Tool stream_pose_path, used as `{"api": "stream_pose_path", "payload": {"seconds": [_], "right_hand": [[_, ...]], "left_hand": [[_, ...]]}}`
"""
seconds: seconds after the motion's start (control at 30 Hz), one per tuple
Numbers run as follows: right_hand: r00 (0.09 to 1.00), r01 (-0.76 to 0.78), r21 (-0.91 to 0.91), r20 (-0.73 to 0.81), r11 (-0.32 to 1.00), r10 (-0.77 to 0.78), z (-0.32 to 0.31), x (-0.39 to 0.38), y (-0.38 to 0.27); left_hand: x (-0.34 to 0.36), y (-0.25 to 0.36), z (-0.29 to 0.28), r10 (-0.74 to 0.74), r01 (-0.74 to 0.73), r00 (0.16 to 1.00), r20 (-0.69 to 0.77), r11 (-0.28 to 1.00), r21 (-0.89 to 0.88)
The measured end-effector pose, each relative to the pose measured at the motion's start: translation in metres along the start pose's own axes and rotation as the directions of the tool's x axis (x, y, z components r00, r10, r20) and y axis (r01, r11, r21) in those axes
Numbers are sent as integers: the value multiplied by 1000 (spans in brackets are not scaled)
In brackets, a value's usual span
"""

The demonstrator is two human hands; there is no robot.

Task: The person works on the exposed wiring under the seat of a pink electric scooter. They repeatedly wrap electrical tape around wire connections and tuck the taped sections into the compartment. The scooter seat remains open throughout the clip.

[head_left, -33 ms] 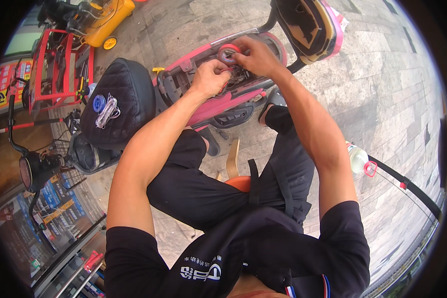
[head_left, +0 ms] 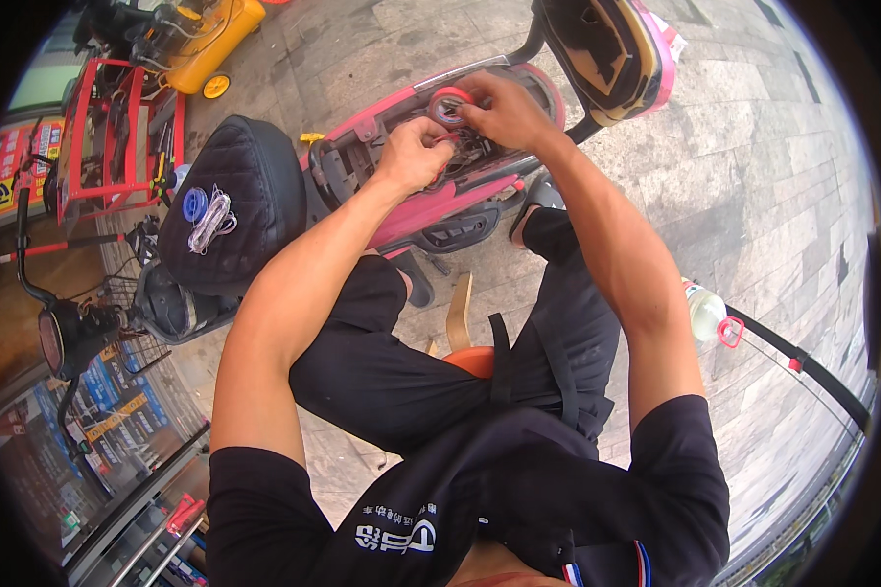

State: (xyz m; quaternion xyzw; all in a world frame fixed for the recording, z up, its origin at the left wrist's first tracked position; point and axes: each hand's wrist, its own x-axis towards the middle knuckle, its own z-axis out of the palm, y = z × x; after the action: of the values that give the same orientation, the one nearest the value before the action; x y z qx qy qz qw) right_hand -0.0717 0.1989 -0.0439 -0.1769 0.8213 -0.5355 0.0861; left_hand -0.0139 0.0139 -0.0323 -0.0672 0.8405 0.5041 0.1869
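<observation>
My right hand grips a roll of red tape by its edge, with the fingers bent round it. Just below and to the left, my left hand is closed in a pinch. Something thin and red shows at its fingertips, but I cannot tell whether it is a wire or the tape's end. Both hands are over the opened body of a pink scooter, where dark wires and parts lie exposed. The fingers partly hide these wires.
A black quilted seat on the left bears a blue roll and a white cable bundle. Farther off stand a red metal rack and a yellow compressor. A clear bottle stands to the right.
</observation>
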Motion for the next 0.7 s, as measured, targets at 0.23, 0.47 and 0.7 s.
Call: {"api": "stream_pose_path", "payload": {"seconds": [0.23, 0.47, 0.7], "right_hand": [[996, -64, 33, 61, 997, 62, -7, 5, -5], [991, -119, 72, 62, 990, 115, -10, 6, -8], [991, -104, 41, 86, 994, 100, -7, 11, -5]], "left_hand": [[7, -11, 6, 150, -122, 983, -102, 964, 238], [5, -5, 6, 144, -112, 984, -107, 959, 261], [9, 4, -2, -149, 155, 987, 58, 983, -102]]}}
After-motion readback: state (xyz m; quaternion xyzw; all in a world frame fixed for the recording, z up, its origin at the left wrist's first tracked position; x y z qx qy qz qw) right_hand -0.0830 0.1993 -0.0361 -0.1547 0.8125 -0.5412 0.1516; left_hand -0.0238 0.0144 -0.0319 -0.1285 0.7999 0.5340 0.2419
